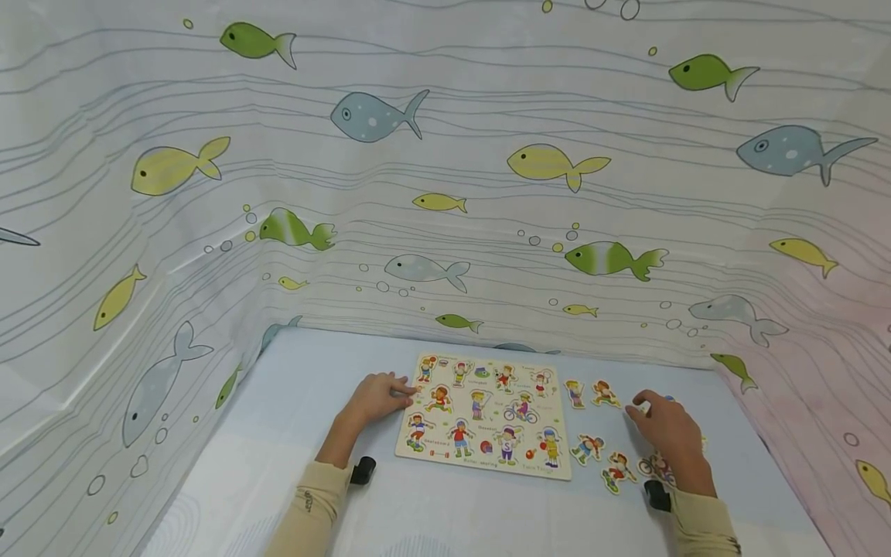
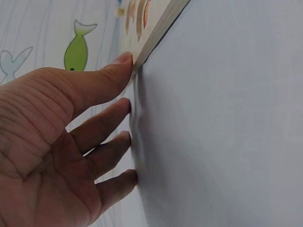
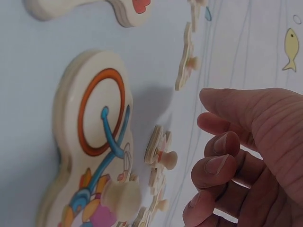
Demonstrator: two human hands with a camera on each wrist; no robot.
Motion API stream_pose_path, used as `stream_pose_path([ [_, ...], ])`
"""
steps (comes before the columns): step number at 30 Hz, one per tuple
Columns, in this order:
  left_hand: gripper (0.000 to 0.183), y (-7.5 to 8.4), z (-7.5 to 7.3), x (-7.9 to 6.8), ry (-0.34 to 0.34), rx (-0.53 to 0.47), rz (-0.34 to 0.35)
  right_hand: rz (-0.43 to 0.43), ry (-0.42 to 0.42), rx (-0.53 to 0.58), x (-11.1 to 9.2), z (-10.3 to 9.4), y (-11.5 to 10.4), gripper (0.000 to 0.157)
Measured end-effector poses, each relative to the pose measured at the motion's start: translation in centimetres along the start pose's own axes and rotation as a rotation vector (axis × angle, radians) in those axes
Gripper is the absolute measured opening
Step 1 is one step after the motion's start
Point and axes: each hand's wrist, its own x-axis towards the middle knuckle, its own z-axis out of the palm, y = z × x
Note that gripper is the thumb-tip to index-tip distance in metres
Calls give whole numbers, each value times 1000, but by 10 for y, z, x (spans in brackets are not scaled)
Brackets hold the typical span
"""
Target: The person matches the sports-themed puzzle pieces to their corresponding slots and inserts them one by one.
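Observation:
A wooden puzzle board (image 1: 452,429) printed with children doing sports lies flat on the table. My left hand (image 1: 379,397) is at its left edge; in the left wrist view the thumb (image 2: 116,78) touches the board's corner and the other fingers reach down to the cloth. My right hand (image 1: 670,425) hovers over loose puzzle pieces right of the board, fingers loosely bent, with nothing visible between them. Nearest below it is a cyclist piece (image 3: 102,113) with a wooden knob (image 3: 122,198). The right hand partly hides some pieces in the head view.
Other loose knobbed pieces lie between board and right hand: a batter (image 1: 574,394), a runner (image 1: 606,393), a blue-capped figure (image 1: 588,448) and a skateboarder (image 1: 618,472). Fish-printed sheeting (image 1: 473,232) walls in the table's back and sides. Black wrist cameras sit on both wrists.

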Motion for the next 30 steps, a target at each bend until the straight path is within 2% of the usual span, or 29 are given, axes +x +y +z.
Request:
stream_pose_path([
  [16, 25, -2, 0, 3, -11, 0, -11, 44, -26, 13, -4, -7, 5, 31],
  [30, 24, -2, 1, 3, -4, -11, 0, 69, -15, 21, -8, -4, 20, 30],
])
